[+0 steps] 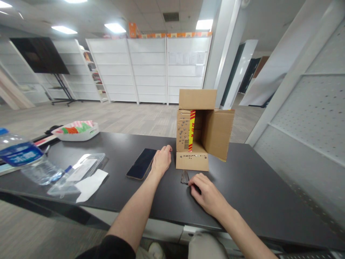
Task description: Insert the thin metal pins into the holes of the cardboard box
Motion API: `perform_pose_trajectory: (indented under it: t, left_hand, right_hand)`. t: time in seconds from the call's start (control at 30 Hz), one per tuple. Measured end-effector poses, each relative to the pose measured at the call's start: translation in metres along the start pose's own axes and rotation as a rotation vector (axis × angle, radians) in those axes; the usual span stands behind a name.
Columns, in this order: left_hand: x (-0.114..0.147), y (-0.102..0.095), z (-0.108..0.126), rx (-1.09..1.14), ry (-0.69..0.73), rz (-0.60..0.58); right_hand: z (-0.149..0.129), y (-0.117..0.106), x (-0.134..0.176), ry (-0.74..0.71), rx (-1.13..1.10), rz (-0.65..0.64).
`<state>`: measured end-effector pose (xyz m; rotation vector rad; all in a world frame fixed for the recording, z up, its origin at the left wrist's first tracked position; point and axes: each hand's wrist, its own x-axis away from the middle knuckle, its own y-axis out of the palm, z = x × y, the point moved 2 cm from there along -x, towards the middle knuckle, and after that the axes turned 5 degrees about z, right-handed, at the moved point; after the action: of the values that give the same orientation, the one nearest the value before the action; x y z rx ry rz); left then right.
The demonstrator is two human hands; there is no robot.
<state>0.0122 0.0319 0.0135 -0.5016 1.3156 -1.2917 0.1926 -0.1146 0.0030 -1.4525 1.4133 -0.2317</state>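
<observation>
My right hand [207,194] rests low over the black table. Its thumb and index finger are pinched together at the right edge of a row of thin metal nails [184,177], on the end of one of them. My left hand [161,160] lies beside the right edge of a dark smartphone [142,163], fingers curled; anything inside them is hidden. Just beyond the nails stands an open cardboard box [183,133], its opening facing me. Small round metal heads dot its left flap and the lower flap [192,164] hanging at the front.
At left on the black table [256,190] are a water bottle [29,156], a clear plastic case [86,167], a white paper scrap [92,184] and a white basket [77,133] with colourful contents. A perforated panel [312,126] borders the right side.
</observation>
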Motion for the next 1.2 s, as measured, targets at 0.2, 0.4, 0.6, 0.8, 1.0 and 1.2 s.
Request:
perform_pose_trajectory:
  t: [0.2,0.4,0.6,0.8,1.0,1.2]
  left_hand:
    - [0.0000,0.0008,-0.0004,-0.004,0.005,0.006]
    - [0.0000,-0.0005,0.0004,-0.005,-0.003,-0.010]
    - [0.0000,-0.0038,0.0025,-0.009,-0.009,-0.026]
    - [0.0003,-0.0057,0.0042,-0.001,-0.019,-0.032]
    - [0.0002,-0.0048,0.0035,0.005,-0.021,-0.032]
    - [0.0000,-0.0044,0.0033,0.002,-0.009,-0.027]
  right_hand:
    - [-0.0030,-0.0024,-0.0030,0.010,-0.005,0.003]
    - [-0.0038,-0.0030,-0.0024,0.032,0.002,0.013]
    - [-0.0034,-0.0021,-0.0021,0.081,0.079,-0.006]
    - [-0.0035,-0.0016,-0.0020,0.090,0.099,-0.004]
    - [-0.0023,-0.0012,-0.0019,0.093,0.108,-0.020]
    - [-0.0022,-0.0008,-0.0023,0.091,0.098,-0.020]
